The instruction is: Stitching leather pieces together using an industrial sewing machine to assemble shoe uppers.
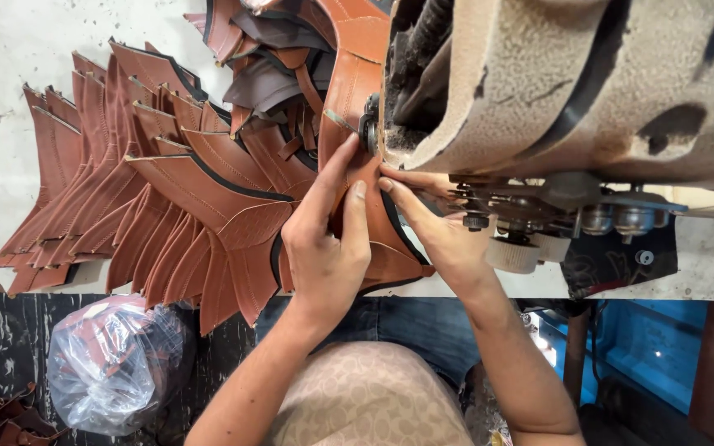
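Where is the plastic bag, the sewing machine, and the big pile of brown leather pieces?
plastic bag (117,363), head view, middle of the clear bag.
sewing machine (572,74), head view, its worn tan body.
pile of brown leather pieces (150,190), head view, centre of the fanned stack.

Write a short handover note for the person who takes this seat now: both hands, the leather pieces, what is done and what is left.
Left hand: open, fingers pressing the brown leather piece flat near the sewing machine needle area.
Right hand: fingertips pinching the same piece's edge right under the machine head.
Pieces: a fanned stack of brown leather pieces lies on the table to the left; a plastic bag with more sits on the floor.
Done: the piece is positioned at the machine.
Left: whether its seam is finished cannot be seen.
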